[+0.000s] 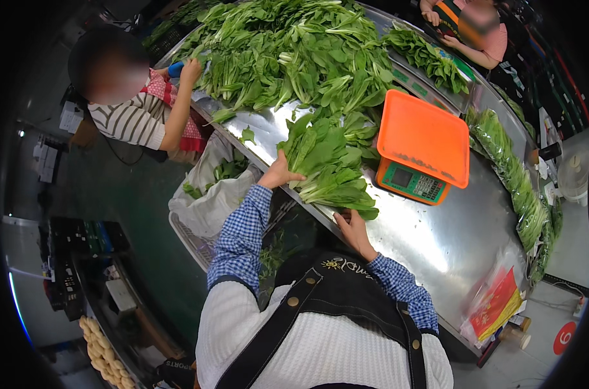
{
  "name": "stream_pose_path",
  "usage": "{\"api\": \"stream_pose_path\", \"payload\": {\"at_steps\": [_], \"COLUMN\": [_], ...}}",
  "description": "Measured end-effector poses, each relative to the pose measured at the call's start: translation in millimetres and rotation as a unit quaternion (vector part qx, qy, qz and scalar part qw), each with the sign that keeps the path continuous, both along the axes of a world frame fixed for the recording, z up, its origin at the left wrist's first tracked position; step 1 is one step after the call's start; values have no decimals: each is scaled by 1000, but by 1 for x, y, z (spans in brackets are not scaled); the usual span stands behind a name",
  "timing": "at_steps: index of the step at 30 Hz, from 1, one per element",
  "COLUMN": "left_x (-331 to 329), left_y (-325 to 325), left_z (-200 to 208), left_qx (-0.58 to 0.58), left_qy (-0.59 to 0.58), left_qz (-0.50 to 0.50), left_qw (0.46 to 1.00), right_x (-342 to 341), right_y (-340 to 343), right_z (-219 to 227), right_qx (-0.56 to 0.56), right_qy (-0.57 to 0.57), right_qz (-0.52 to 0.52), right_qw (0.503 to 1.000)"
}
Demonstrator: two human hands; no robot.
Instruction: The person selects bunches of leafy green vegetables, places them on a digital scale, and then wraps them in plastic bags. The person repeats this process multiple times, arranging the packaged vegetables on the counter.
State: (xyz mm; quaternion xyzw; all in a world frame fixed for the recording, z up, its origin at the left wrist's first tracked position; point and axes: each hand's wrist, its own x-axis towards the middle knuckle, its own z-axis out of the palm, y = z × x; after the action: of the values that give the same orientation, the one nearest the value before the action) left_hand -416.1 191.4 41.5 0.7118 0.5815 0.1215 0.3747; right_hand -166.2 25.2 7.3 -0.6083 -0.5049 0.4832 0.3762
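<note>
A loose bunch of leafy greens point(327, 159) lies at the near edge of the metal table point(398, 227), with pale stalks and broad leaves. My left hand point(280, 172) grips its left side, thumb across the stalks and the other fingers partly hidden behind leaves. At the bunch's near end, my right hand point(355, 233) holds the leaf tips between thumb and fingers; some fingertips are covered. Just right of the bunch stands a digital scale point(412, 181) with a bare orange tray point(424, 137).
A large heap of greens point(294, 52) covers the far table. Bagged greens point(511, 181) line the right side, near red-and-yellow plastic packaging point(495, 301). A white sack in a basket point(210, 194) stands below the left edge. Co-workers are at the far left point(136, 117) and far right point(469, 29).
</note>
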Motion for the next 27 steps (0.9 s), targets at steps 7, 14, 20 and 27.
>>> {"api": "stream_pose_path", "payload": {"at_steps": [7,14,20,27], "left_x": [-12,-6,5,11], "left_y": [0,-3,0,14], "left_z": [8,8,4,-8], "left_qx": [-5,-186,-61,-143], "left_qy": [-123,-341,-91,-92], "left_qz": [68,223,104,181], "left_qw": [990,894,989,969], "right_x": [2,3,0,-15], "right_y": [-4,-11,-7,5], "right_z": [16,10,6,-2], "right_qx": [9,12,-13,-100], "right_qy": [-85,-104,-85,310], "right_qz": [38,28,23,-102], "right_qw": [996,994,996,940]}}
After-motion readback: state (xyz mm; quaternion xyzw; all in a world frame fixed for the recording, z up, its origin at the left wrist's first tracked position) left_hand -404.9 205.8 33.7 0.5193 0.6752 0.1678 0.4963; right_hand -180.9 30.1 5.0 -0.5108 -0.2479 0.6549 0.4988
